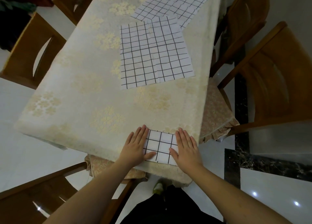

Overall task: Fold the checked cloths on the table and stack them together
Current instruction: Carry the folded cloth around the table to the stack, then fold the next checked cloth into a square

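A small folded white cloth with black checks (160, 144) lies at the near edge of the table. My left hand (136, 145) rests flat on its left side, fingers together and thumb on the cloth. My right hand (186, 147) presses flat on its right side. Farther up the table a larger checked cloth (154, 55) lies spread out flat. Behind it another spread checked cloth (172, 3) lies at an angle, its near corner tucked under the middle cloth.
The table wears a cream tablecloth with pale floral patches (81, 88). Wooden chairs stand at the left (33, 50), at the right (273, 82) and near left (42, 196). A cushioned seat (216, 112) sits beside the table's right edge.
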